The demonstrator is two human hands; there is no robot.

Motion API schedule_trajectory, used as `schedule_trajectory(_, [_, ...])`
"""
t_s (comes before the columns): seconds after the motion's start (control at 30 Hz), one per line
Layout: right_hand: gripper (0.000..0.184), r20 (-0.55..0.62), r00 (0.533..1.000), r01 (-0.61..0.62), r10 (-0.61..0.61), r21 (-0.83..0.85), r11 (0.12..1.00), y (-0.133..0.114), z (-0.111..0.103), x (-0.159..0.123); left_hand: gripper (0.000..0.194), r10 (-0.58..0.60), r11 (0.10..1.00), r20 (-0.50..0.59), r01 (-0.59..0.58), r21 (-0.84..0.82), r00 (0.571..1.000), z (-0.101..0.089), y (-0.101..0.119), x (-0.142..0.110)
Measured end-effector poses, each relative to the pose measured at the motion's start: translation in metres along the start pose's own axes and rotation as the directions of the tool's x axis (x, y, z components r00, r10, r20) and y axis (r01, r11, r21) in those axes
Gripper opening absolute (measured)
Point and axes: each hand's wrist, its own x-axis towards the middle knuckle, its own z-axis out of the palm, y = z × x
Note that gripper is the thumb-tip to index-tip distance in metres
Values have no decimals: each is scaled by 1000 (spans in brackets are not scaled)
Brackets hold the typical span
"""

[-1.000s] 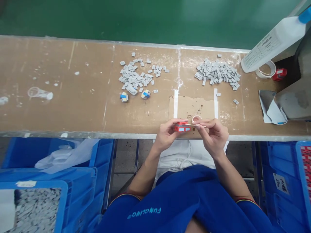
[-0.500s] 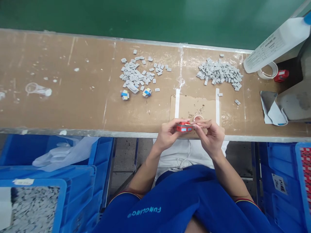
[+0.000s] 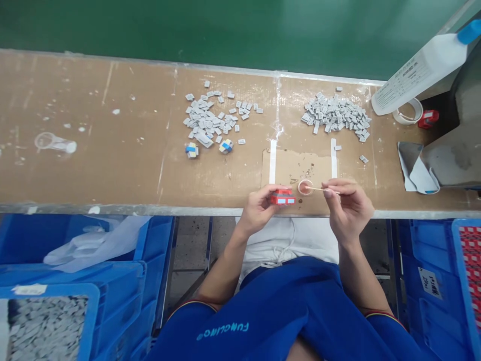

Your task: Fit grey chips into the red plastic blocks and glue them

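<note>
My left hand (image 3: 259,205) is closed round a small red toy vehicle (image 3: 283,196) with pale windows, held at the table's front edge. Between the thumb and fingers of my right hand (image 3: 348,206) is a thin pale wooden stick (image 3: 317,189). The stick's far tip is in a small round cup (image 3: 305,187) with reddish contents. That cup stands on a cardboard sheet (image 3: 319,163) held by white tape strips, with dark specks on it.
Grey pieces lie in a left pile (image 3: 206,118) and a right pile (image 3: 336,114). Two taped bundles (image 3: 226,146) sit near the left pile. A white bottle (image 3: 417,72), tape roll (image 3: 408,111) and folded paper (image 3: 418,168) are at right. Blue crates (image 3: 120,291) flank my seat.
My right hand has moved right, taking the stick from the red toy vehicle to the cup. My left hand still holds the toy. The view has shifted slightly.
</note>
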Motion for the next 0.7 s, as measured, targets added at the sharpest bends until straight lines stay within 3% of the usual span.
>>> schedule_trajectory(0.27, [7,201,979,28,15,-213,977,16,1,-7,32,-4,1000,8,4,-4,1000,-1,4,1])
schedule_trajectory(0.37, [21,291,957,66,-1,-215,974,22,-7,3,32,-8,1000,3,8,-12,1000,-1,2,1])
schedule_trajectory(0.47, [20,227,972,119,-52,-290,950,37,-24,38,34,-11,999,-13,11,-32,1000,-2,-1,0])
schedule_trajectory(0.57, [17,203,979,67,23,-427,902,61,-32,90,37,-2,998,-21,1,-56,1000,-1,-4,0])
schedule_trajectory(0.7, [12,271,953,46,136,-573,818,87,-14,143,38,3,998,-20,-4,-70,1000,-1,-5,1])
